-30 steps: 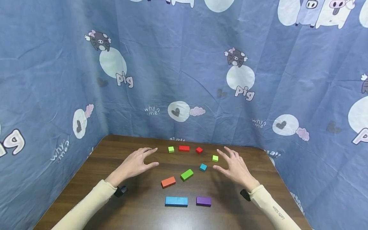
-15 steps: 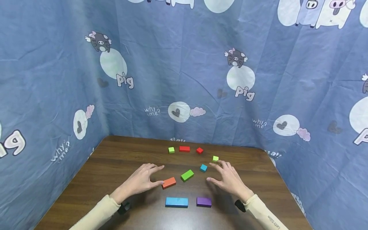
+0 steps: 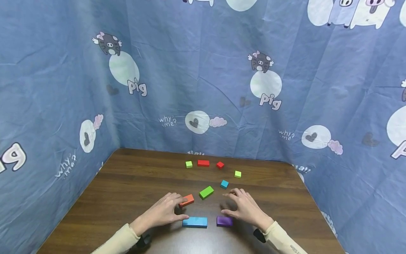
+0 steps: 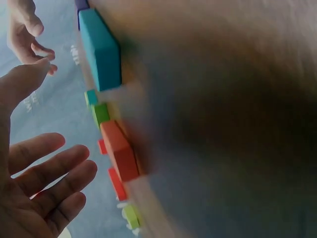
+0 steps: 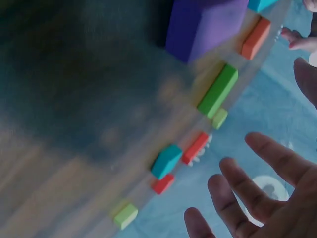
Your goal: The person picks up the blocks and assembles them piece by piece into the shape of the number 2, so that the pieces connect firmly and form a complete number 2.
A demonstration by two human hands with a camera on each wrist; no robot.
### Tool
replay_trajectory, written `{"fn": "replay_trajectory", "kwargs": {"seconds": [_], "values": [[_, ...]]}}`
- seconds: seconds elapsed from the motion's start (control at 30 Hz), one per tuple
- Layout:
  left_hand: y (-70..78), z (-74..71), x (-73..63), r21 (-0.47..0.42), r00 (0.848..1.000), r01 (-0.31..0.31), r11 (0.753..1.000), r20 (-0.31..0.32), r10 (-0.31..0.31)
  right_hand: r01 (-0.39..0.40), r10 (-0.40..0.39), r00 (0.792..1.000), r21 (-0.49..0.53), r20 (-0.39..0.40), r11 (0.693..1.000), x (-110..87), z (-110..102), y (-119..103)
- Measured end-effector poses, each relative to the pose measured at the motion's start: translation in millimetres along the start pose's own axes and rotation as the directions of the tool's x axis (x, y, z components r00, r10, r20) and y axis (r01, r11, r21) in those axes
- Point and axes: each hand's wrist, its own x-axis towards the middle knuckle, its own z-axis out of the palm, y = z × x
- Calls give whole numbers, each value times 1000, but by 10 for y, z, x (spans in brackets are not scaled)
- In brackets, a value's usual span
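Note:
In the head view my left hand point(image 3: 163, 211) hovers at the left end of a long blue block point(image 3: 195, 222), fingers spread, its index finger overlapping an orange block point(image 3: 188, 200). My right hand point(image 3: 245, 208) is over a purple block point(image 3: 224, 221), its thumb near that block's upper edge. Both hands hold nothing. The left wrist view shows the spread left fingers point(image 4: 54, 171) apart from the blue block point(image 4: 101, 54) and orange block point(image 4: 119, 151). In the right wrist view, the right fingers point(image 5: 252, 191) stand apart from the purple block point(image 5: 205, 27).
A green block point(image 3: 206, 192) lies mid-table, with a small blue cube point(image 3: 224, 184) beyond it. Farther back are a red block point(image 3: 203, 163), a red cube point(image 3: 220, 165) and two lime cubes, one left point(image 3: 189, 164), one right point(image 3: 238, 174). A blue patterned curtain point(image 3: 196, 88) hangs behind the wooden table point(image 3: 104, 204).
Both hands have come back toward the near side of the table and inward, toward the blue and purple blocks. The blocks have stayed in place.

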Motion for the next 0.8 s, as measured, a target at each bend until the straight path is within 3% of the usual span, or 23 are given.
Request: {"fn": "replay_trajectory", "kwargs": {"seconds": [0.37,0.8], "values": [[76,122,18,-11,998,-66,998,22,66,26,-24,993,-18,119,999,-74,108,-106],[76,168,1,-11,996,-88,996,22,88,62,-62,991,8,119,998,-70,172,-185]]}}
